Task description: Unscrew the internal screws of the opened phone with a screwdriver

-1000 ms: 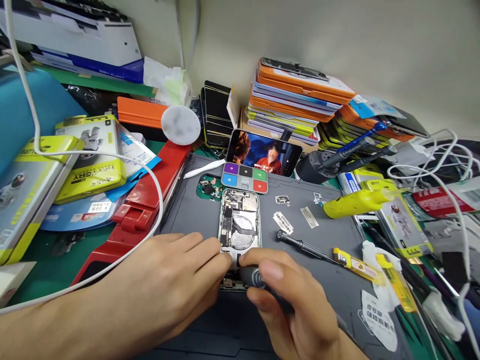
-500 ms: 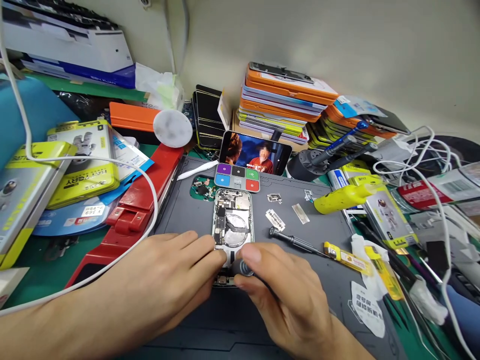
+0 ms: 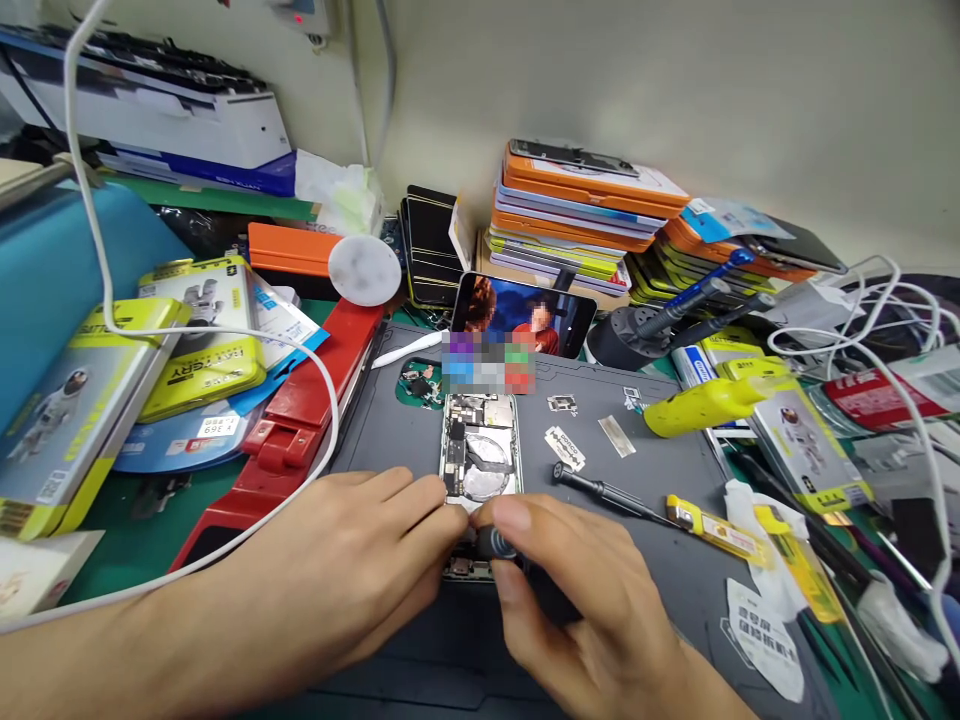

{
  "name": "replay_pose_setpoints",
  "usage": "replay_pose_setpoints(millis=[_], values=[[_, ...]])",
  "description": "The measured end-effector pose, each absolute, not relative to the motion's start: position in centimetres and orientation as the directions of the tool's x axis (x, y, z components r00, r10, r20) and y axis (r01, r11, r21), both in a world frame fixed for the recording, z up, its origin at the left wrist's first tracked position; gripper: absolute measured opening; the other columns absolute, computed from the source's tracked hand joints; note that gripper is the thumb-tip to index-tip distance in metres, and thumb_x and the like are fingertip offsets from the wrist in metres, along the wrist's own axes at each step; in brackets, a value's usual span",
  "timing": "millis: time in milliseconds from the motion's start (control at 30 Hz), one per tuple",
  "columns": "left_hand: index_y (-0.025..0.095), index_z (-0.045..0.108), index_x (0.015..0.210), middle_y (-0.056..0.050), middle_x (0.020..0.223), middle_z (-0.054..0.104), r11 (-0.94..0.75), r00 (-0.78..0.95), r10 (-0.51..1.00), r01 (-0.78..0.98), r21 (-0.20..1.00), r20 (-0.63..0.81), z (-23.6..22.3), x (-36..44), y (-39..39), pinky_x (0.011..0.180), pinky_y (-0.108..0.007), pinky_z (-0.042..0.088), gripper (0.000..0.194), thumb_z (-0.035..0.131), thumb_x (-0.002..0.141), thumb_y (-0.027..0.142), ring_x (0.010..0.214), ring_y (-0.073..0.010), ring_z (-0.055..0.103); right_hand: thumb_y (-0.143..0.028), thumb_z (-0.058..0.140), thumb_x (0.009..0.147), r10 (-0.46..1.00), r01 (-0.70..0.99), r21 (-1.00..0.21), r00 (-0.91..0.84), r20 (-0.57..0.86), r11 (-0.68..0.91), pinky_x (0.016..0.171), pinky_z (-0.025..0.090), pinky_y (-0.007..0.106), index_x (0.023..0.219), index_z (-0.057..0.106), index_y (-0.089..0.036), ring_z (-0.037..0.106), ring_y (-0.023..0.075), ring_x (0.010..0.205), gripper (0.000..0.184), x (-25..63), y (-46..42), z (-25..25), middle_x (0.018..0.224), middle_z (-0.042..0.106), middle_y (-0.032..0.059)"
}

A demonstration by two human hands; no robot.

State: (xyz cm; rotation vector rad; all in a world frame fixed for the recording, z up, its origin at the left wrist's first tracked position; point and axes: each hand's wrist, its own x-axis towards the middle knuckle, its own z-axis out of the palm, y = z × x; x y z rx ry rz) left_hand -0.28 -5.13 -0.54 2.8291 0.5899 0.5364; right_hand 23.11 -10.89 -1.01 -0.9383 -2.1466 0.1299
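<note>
An opened smartphone [image 3: 484,440] lies on the dark grey work mat [image 3: 405,430], its circuit boards and round coil area exposed. Over its lower part, my left hand [image 3: 367,550] is closed, fingers bent together; the fingertips and whatever they pinch are hidden. My right hand [image 3: 585,590] grips a dark screwdriver [image 3: 499,542] between thumb and fingers, its ringed end cap showing. The screwdriver's tip cannot be seen. Both hands almost meet above the phone's lower end.
A second screwdriver [image 3: 607,490], a razor blade [image 3: 564,449] and a yellow cutter [image 3: 716,532] lie to the right. A propped phone [image 3: 559,315] plays video behind. Battery boxes [image 3: 60,420] and a red clamp-like tool [image 3: 277,440] crowd the left. A white cable [image 3: 330,390] crosses my left forearm.
The whole view has shifted, so things sit slightly farther right and lower. My hands keep their place over the phone, with the right fingers moved slightly around the screwdriver.
</note>
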Motion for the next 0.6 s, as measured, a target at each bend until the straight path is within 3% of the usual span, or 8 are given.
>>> replay_pose_setpoints(millis=[100,233,367,500,600], values=[[0.02,0.06,0.098,-0.001,0.088,0.066,-0.902,0.856,0.41,0.33,0.279,0.314,-0.4,-0.2,-5.1,0.056,-0.04,0.049,0.016,0.053,0.102,0.005,0.069,-0.0233,0.063,-0.008,0.037,0.104,0.683,0.603,-0.368,-0.45,0.576,0.708,0.11,0.047,0.016,0.138,0.05,-0.009,0.059,0.0036,0.128,0.036,23.1,-11.2,-0.8,0.134,0.059,0.0004],[0.019,0.06,0.1,-0.002,0.089,0.067,-0.902,0.861,0.406,0.323,0.288,0.306,-0.5,0.0,-5.0,0.056,-0.039,0.047,0.019,0.048,0.108,0.007,0.07,-0.0227,0.062,-0.011,0.043,0.107,0.665,0.612,-0.336,-0.453,0.593,0.716,0.11,0.049,0.017,0.136,0.049,-0.007,0.059,0.0066,0.13,0.029,23.1,-11.4,-1.0,0.139,0.057,0.0046],[0.021,0.059,0.099,0.0,0.085,0.065,-0.886,0.843,0.431,0.328,0.328,0.322,-0.7,-0.1,-4.9,0.056,-0.036,0.046,0.021,0.045,0.112,0.011,0.067,-0.0207,0.06,-0.006,0.036,0.1,0.688,0.578,-0.413,-0.411,0.598,0.704,0.119,0.051,0.019,0.14,0.043,-0.005,0.055,0.0084,0.141,0.04,23.3,-11.5,-0.9,0.144,0.052,0.0078],[0.021,0.064,0.101,-0.002,0.087,0.069,-0.813,0.842,0.518,0.429,0.393,0.153,-0.3,0.3,-5.1,0.059,-0.038,0.051,0.008,0.06,0.108,0.02,0.073,-0.0251,0.068,-0.006,0.044,0.103,0.679,0.587,-0.393,-0.415,0.605,0.708,0.123,0.05,0.021,0.139,0.043,-0.005,0.052,0.011,0.148,0.036,23.5,-11.8,-0.9,0.149,0.048,0.009],[0.02,0.069,0.111,-0.004,0.1,0.076,-0.757,0.837,0.547,0.486,0.437,0.016,0.1,1.0,-5.7,0.072,-0.042,0.061,0.007,0.065,0.107,0.025,0.086,-0.0287,0.076,-0.005,0.039,0.101,0.665,0.587,-0.37,-0.433,0.608,0.72,0.121,0.051,0.022,0.139,0.044,-0.005,0.051,0.0117,0.149,0.038,23.6,-11.9,-1.2,0.15,0.048,0.009]])
